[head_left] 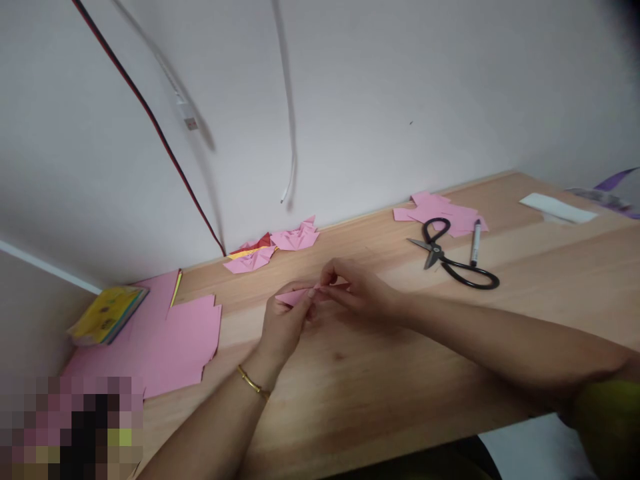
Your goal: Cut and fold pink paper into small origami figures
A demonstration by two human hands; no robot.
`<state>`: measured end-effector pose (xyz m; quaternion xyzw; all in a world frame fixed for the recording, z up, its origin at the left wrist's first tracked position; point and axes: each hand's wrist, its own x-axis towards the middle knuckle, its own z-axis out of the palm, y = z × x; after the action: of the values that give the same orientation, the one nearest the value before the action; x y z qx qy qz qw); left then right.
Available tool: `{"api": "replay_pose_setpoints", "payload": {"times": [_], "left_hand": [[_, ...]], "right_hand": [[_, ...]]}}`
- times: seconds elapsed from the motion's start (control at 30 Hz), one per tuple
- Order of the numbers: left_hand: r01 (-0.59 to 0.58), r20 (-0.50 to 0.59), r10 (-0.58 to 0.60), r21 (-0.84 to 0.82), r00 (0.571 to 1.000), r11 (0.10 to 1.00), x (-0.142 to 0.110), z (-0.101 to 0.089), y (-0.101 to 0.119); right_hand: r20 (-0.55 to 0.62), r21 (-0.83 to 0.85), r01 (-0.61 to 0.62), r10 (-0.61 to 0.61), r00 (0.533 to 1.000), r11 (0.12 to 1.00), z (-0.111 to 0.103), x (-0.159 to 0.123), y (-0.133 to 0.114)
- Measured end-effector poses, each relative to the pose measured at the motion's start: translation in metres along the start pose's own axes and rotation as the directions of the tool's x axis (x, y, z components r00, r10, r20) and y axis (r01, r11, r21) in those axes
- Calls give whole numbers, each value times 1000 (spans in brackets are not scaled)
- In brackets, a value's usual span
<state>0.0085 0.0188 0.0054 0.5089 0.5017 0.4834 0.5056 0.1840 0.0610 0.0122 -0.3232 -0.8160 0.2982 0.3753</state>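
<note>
A small folded piece of pink paper is held between my two hands above the middle of the wooden table. My left hand pinches its left part, with the thumb lying along the near side. My right hand grips the other end, its thumb and index finger meeting at the paper's middle. Fingers cover much of the paper, so its full shape is hidden. Beyond my hands, folded pink paper pieces lie against the wall, one group with red and yellow paper among them.
Black-handled scissors lie open at right, beside a marker and pink paper scraps. A white strip lies farther right. Pink sheets, a yellow pencil and a yellow packet occupy the left. Cables hang along the wall.
</note>
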Motion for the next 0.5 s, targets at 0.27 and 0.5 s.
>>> {"api": "replay_pose_setpoints", "payload": {"times": [0.27,0.5], "left_hand": [[-12,-1,12,-9,1000,1000,-1,1,1],[-121,17,120,167,993,978,-1,1,8]], "right_hand": [[13,-174,140,-140,990,975,-2,3,2],[48,-202,125,-118,992,971,-3,3,2]]}}
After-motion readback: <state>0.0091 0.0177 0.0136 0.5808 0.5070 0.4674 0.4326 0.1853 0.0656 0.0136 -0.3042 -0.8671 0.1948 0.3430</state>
